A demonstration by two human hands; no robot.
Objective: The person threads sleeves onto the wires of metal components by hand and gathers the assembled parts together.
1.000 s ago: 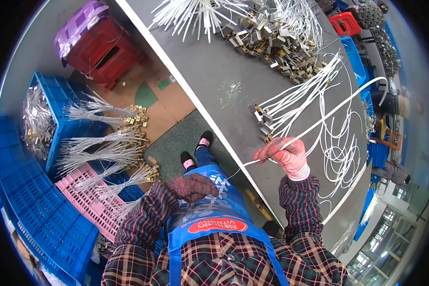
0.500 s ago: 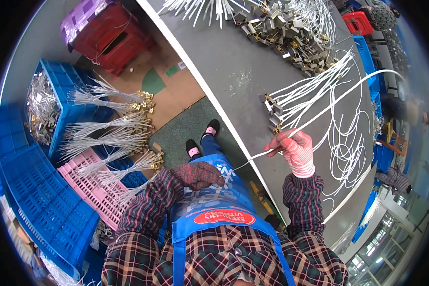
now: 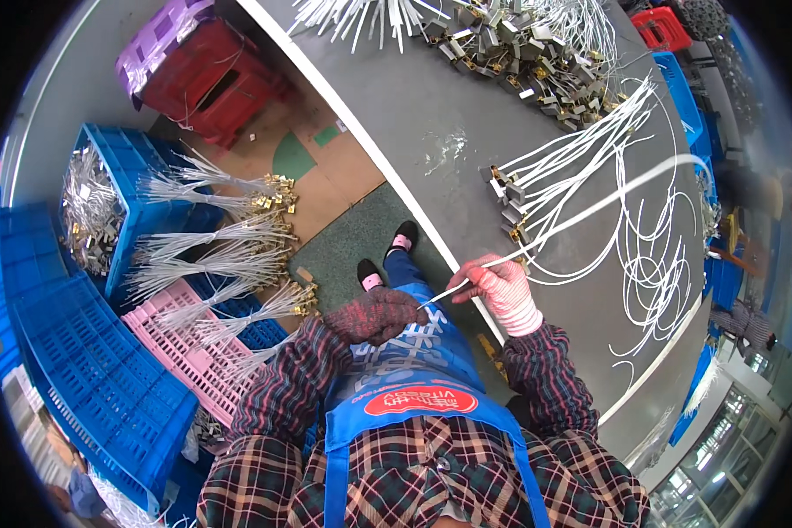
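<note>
My left hand, in a dark speckled glove, is closed in front of the apron and pinches the thin near end of a white cable. My right hand, in a pink-and-white striped glove, closes its fingertips around the same cable by the table edge. From there the cable arcs out over the table to the far right, its far end blurred. Just beyond my right hand lie white wires with small metal-and-grey connector pieces on their near ends. Loose curled white wires spread to the right.
A pile of connector pieces with wires covers the far part of the grey table. At left are a blue crate of wires, bundled wires with brass ends, a pink crate and a red stool.
My right hand has moved left and nearer, toward my left hand, and the span of cable between them is shorter. The cable's arc has shifted with it. My left hand still grips the end.
</note>
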